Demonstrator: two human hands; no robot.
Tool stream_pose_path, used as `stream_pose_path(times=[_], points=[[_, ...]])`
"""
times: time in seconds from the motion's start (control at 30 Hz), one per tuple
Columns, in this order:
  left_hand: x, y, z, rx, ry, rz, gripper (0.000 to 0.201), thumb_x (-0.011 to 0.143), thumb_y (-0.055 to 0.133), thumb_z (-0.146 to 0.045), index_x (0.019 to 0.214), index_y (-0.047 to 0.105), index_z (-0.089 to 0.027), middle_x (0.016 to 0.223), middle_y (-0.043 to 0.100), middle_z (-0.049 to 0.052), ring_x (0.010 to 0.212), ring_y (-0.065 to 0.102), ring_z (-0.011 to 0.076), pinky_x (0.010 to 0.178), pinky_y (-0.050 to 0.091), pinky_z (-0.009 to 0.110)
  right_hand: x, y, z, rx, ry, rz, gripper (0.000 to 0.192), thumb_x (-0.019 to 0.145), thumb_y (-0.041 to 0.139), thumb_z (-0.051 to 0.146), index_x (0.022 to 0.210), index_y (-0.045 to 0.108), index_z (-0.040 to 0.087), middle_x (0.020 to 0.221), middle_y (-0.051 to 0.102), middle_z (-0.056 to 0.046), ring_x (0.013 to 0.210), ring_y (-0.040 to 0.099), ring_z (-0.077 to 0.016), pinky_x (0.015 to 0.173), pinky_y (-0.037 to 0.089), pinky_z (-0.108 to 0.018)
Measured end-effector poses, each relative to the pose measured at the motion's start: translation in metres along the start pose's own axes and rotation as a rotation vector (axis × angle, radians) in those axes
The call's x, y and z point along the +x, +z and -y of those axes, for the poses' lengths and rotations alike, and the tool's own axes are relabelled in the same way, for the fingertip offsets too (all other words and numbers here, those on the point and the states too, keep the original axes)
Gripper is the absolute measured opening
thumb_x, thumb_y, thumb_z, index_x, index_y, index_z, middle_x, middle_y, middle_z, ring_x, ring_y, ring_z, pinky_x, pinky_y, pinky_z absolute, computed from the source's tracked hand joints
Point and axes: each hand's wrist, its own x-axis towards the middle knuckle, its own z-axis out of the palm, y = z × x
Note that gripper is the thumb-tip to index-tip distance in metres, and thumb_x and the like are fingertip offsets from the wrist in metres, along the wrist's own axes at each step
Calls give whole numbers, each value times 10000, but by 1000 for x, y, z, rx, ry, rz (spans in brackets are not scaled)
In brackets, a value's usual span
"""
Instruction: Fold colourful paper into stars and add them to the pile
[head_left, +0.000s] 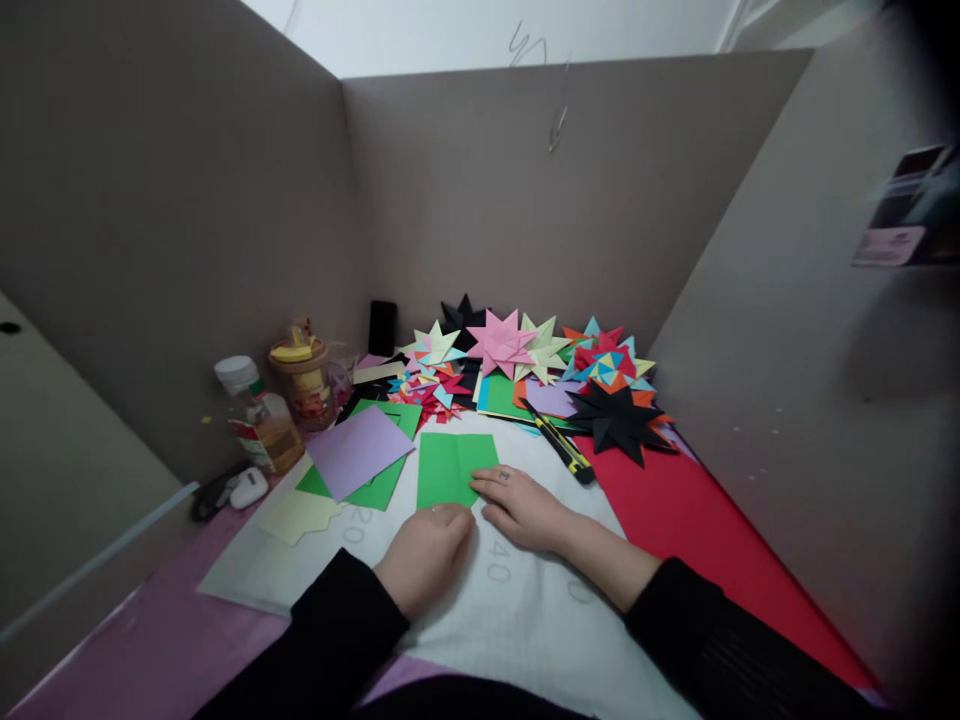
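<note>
I'm seeing both hands working low centre of frame. Left hand (424,545) is curling shut, knuckles touching the near edge of the green paper sheet (454,468). Right hand (521,508) is lying flat, fingers spread and pressing the sheet's lower right corner. Sheet is lying flat on the white mat (525,620) covering the bench, a centre crease running through it. Just left, a purple sheet (358,450) is overlapping more green paper. Upper right of the sheet, a yellow-black utility knife (559,443) is lying beside the black folded star (619,420). A pile of coloured stars (499,345) is sitting behind. A bottle (259,415) is standing at left.
</note>
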Motion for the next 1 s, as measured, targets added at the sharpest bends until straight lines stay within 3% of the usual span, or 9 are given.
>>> stream_pose_path(times=[0.2,0.33,0.43,1.0], points=[[1,6,0,43,-21,-53,350,865,472,-182,1212,514,-166,1256,569,105,1147,505,249,965,426,428,13,2,-13,12,246,-81,390,844,535,322,1209,556,185,1200,558,-109,1127,455,-235,939,362,-375],[2,7,0,42,-38,-31,376,862,479,-204,1234,508,-163,1284,554,99,1168,487,257,985,412,439,31,6,-18,36,475,-103,181,855,509,318,918,621,191,947,584,-58,930,492,-191,814,359,-312],[3,5,0,47,-52,-10,386,861,476,-209,1243,510,-161,1294,551,101,1168,489,259,981,415,434,44,11,-17,-5,578,-81,199,837,525,363,771,607,195,890,572,-41,904,482,-194,770,321,-311],[4,5,0,119,-76,73,510,891,413,-299,1372,405,-125,1437,419,103,1220,451,294,997,372,451,54,10,-12,-90,632,-23,195,847,467,288,815,639,202,972,590,-67,954,492,-222,745,317,-321]])
